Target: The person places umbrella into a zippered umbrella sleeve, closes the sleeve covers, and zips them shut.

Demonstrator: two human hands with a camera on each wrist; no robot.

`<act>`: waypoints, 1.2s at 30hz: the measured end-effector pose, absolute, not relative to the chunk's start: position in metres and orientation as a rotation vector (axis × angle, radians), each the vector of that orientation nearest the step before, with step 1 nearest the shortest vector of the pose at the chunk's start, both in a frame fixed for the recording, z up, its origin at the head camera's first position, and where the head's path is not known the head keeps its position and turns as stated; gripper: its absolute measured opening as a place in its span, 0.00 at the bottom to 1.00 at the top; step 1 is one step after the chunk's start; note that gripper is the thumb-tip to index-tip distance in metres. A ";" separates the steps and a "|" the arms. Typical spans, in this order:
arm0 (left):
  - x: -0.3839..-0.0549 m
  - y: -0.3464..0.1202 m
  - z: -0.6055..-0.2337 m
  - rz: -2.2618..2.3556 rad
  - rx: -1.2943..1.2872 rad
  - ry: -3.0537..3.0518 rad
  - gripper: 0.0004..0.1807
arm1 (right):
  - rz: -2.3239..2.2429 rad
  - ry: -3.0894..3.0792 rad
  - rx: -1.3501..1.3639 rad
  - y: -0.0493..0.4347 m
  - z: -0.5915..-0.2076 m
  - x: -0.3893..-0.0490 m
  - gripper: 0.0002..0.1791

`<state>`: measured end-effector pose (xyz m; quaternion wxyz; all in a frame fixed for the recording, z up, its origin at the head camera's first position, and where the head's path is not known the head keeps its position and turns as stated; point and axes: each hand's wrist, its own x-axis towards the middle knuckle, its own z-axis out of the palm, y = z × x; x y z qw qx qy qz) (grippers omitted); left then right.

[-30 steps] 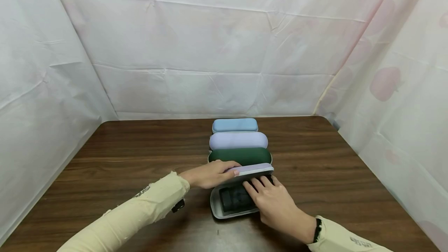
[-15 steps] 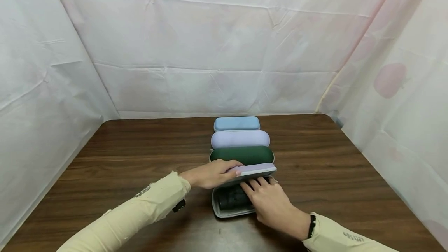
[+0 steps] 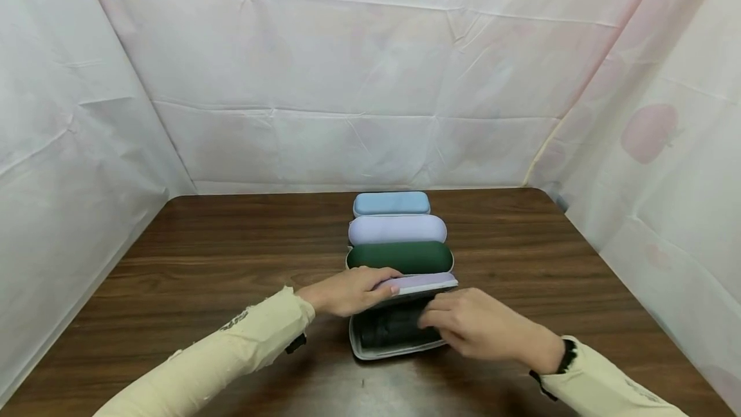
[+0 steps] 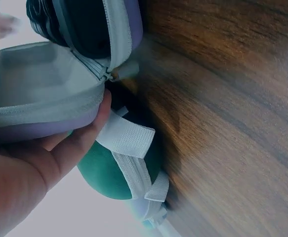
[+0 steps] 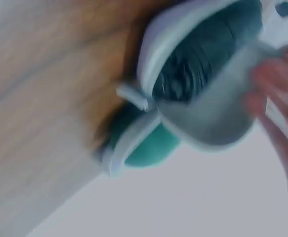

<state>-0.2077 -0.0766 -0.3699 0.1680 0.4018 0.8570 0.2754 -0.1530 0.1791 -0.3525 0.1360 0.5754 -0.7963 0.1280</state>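
A lilac zip case (image 3: 417,280) lies part-opened on the table, its lid raised and its grey lining showing. Inside is a black item (image 3: 390,328) with ribbed folds; its exact kind is unclear. My left hand (image 3: 347,289) holds the lid by its left end, with thumb and fingers on either side of the edge in the left wrist view. My right hand (image 3: 477,325) hovers at the case's right end with its fingers loosely bent, blurred in the right wrist view. Nothing shows between those fingers.
Behind the lilac case stand a dark green case (image 3: 399,257), a pale lavender case (image 3: 397,229) and a light blue case (image 3: 392,203), in a row. The wooden table (image 3: 243,237) meets white cloth walls (image 3: 324,69) at its back and sides.
My right hand has come off the black item inside the case and moved right, its fingers more bent. The left hand stays on the lid.
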 end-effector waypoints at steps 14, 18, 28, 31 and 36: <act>-0.166 -0.068 -0.382 0.444 1.456 2.826 0.30 | 0.700 -2.364 1.591 0.194 -0.353 -0.177 0.15; -0.159 -0.066 -0.391 0.386 1.535 2.923 0.30 | 0.687 -2.449 1.620 0.191 -0.365 -0.176 0.13; -0.150 -0.063 -0.399 0.273 1.677 2.995 0.31 | 0.707 -2.502 1.642 0.186 -0.382 -0.173 0.13; -0.147 -0.062 -0.401 0.262 1.673 3.025 0.31 | 0.692 -2.500 1.632 0.182 -0.385 -0.172 0.14; -0.145 -0.064 -0.403 0.228 1.661 3.032 0.31 | 0.645 -2.506 1.604 0.176 -0.387 -0.169 0.16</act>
